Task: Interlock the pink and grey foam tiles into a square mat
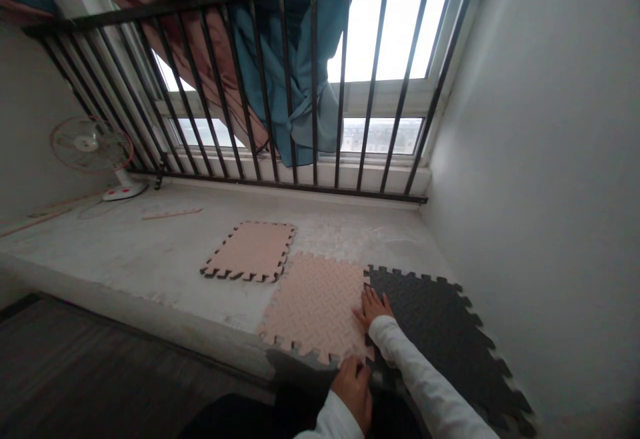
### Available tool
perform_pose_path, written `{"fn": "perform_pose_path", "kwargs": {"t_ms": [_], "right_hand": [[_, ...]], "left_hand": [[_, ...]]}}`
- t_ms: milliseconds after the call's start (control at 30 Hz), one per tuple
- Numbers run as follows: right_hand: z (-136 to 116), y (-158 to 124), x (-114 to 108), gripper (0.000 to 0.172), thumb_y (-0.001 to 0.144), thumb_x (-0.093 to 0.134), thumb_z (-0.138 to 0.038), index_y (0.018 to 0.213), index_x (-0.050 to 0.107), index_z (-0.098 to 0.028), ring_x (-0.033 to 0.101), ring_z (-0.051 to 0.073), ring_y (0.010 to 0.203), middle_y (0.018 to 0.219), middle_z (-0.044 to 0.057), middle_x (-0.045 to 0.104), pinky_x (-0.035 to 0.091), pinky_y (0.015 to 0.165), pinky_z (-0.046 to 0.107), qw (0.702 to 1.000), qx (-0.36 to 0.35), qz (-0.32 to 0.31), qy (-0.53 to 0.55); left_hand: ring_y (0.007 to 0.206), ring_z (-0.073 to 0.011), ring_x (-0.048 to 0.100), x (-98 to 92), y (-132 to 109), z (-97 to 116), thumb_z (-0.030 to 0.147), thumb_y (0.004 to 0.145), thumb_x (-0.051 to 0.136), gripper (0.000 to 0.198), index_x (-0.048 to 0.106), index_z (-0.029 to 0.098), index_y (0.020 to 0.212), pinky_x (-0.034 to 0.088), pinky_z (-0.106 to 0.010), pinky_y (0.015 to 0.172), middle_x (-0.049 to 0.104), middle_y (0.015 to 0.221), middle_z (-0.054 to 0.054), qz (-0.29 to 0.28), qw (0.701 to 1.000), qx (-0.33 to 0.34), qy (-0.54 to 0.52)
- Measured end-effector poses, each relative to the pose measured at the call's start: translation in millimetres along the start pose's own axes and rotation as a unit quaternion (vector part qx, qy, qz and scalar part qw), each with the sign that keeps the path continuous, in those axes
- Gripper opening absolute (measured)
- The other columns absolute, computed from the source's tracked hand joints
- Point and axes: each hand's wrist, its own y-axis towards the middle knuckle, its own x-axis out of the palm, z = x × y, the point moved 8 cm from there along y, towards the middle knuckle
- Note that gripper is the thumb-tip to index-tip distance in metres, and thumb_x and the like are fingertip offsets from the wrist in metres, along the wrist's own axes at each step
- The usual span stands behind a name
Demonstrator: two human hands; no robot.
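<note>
A pink foam mat tile (317,305) with jagged edges lies on the pale ledge, its right side against a dark grey foam tile (440,325). My right hand (374,307) rests with fingers spread on the seam between the two tiles. Near the front right corner of the pink tile, my left hand (353,391) has its fingers curled at the edge; the corner is partly hidden by them. A smaller-looking pink tile (253,250) lies apart, behind and to the left.
Dark metal railing (280,189) runs along the back, before windows and a blue and pink curtain (295,92). A fan (123,189) stands at the far left. A thin strip (173,213) lies on the ledge (125,259). White wall (540,192) bounds the right.
</note>
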Motion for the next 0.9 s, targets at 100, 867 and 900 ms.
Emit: {"fn": "perform_pose_path", "kwargs": {"t_ms": [100, 867, 900], "right_hand": [[3, 15, -11, 0.063, 0.082, 0.017, -0.046, 0.131, 0.022, -0.007, 0.01, 0.018, 0.128, 0.139, 0.009, 0.019, 0.007, 0.103, 0.042, 0.999, 0.021, 0.027, 0.0], [28, -12, -44, 0.05, 0.075, 0.035, -0.034, 0.12, 0.044, -0.014, 0.045, 0.02, 0.11, 0.119, 0.01, 0.051, 0.034, 0.095, 0.035, 0.97, -0.084, 0.175, 0.143], [35, -31, -36, 0.051, 0.075, 0.036, -0.039, 0.118, 0.047, -0.014, 0.048, 0.02, 0.107, 0.115, 0.01, 0.055, 0.037, 0.093, 0.034, 0.956, -0.109, 0.196, 0.189]], "left_hand": [[0.093, -0.0224, 0.047, -2.0, 1, 0, 0.009, 0.057, 0.045, 0.044, 0.056, 0.017, 0.098, 0.042, -0.034, 0.083, 0.053, 0.099, -0.011, -0.022, 1.0, 0.01, 0.006], [0.103, -0.0308, 0.043, -194.8, 81, -194, 0.025, 0.073, 0.041, 0.036, 0.052, 0.015, 0.105, 0.041, -0.042, 0.076, 0.05, 0.108, -0.016, 0.097, 0.925, -0.319, 0.181], [0.102, -0.0315, 0.044, -193.4, 83, -205, 0.026, 0.073, 0.04, 0.034, 0.053, 0.015, 0.102, 0.041, -0.043, 0.075, 0.052, 0.105, -0.016, 0.09, 0.924, -0.32, 0.188]]}}
